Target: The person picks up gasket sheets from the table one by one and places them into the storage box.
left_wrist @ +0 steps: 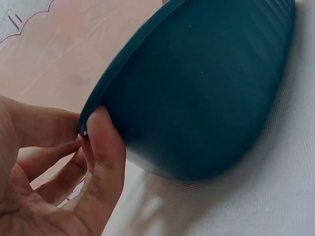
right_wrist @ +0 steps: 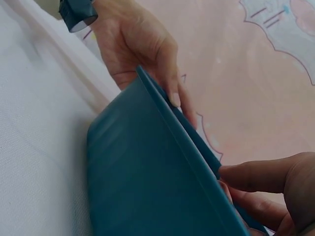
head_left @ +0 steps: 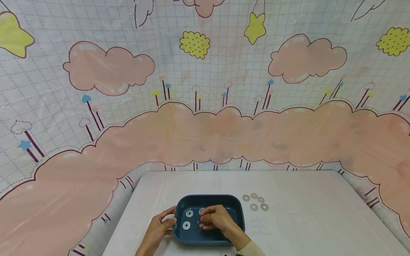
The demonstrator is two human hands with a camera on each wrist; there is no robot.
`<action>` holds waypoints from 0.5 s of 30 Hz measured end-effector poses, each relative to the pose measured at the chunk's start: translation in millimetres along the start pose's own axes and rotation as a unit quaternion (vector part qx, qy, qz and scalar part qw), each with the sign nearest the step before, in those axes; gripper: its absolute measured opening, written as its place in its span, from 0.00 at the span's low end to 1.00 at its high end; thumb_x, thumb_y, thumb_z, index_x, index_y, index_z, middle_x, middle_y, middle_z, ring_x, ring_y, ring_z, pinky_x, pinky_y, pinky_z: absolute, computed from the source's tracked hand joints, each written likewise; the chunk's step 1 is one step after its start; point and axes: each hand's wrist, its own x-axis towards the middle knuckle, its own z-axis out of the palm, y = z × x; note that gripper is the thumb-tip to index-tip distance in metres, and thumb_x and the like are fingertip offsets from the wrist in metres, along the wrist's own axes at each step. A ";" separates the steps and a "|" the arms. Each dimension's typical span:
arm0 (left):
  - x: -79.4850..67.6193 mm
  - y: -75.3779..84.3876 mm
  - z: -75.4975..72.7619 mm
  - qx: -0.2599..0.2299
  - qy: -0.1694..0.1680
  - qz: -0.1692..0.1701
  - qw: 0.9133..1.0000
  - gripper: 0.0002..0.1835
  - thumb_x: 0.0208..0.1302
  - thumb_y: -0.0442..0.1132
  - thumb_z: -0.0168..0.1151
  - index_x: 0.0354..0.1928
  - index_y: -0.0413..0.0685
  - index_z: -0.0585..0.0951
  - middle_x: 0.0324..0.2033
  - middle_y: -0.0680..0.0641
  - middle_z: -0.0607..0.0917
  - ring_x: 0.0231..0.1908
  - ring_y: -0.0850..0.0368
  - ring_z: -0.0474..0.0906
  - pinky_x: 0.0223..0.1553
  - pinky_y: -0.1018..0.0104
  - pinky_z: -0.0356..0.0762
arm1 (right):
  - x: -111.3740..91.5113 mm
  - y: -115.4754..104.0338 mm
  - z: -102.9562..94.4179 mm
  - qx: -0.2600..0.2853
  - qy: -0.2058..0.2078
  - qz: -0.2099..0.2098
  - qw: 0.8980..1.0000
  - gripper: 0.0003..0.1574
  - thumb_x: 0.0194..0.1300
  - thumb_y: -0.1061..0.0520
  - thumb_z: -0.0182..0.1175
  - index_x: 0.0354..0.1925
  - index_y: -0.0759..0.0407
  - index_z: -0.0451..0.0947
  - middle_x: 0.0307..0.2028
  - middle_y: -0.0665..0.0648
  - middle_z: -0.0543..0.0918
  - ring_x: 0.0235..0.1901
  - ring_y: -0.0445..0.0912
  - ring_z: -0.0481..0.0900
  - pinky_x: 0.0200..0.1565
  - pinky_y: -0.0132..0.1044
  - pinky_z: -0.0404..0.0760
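Observation:
A dark blue rectangular tray (head_left: 208,243) stands on the table. My left hand (head_left: 157,227) grips its left rim, thumb on one side and fingers on the other; the left wrist view shows this hand (left_wrist: 64,172) pinching the edge. My right hand (head_left: 217,219) reaches down inside the tray, fingers bent. A thin, shiny edge, seemingly a washer (head_left: 198,223), shows at its fingertips. Two flat grey washers, an upper one (head_left: 189,213) and a lower one (head_left: 186,225), lie on the tray's floor at left. Another washer (head_left: 201,211) is partly covered by the right fingers.
Several more washers (head_left: 254,207) lie loosely grouped on the white table (head_left: 307,213), just right of the tray. Behind the table hangs a cloth (head_left: 208,138) printed with clouds and stars. In the right wrist view, the tray's side wall (right_wrist: 142,167) hides the washers inside.

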 end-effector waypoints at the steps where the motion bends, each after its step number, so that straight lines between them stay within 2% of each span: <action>1: 0.2 0.2 0.2 0.000 0.000 0.000 1.000 0.29 0.65 0.31 0.60 0.68 0.37 0.69 0.58 0.37 0.74 0.34 0.56 0.79 0.28 0.64 0.78 | 0.2 -0.1 -0.7 -0.001 0.000 -0.001 1.000 0.13 0.62 0.65 0.62 0.45 0.73 0.81 0.31 0.61 0.86 0.27 0.45 0.87 0.32 0.38 0.86; 9: 2.2 2.5 2.4 0.001 0.007 0.001 1.000 0.29 0.64 0.30 0.59 0.68 0.37 0.69 0.58 0.37 0.74 0.34 0.55 0.79 0.28 0.63 0.78 | -3.9 -8.9 -9.4 0.006 0.000 -0.013 1.000 0.15 0.62 0.64 0.63 0.46 0.72 0.81 0.38 0.65 0.87 0.30 0.47 0.87 0.33 0.38 0.86; 15: 5.9 1.8 4.2 0.003 0.013 -0.003 1.000 0.28 0.64 0.30 0.59 0.68 0.37 0.70 0.57 0.37 0.75 0.34 0.54 0.80 0.28 0.63 0.78 | -7.8 -15.6 -21.2 0.007 0.004 -0.029 1.000 0.15 0.63 0.62 0.64 0.46 0.70 0.81 0.37 0.63 0.86 0.30 0.47 0.88 0.33 0.37 0.86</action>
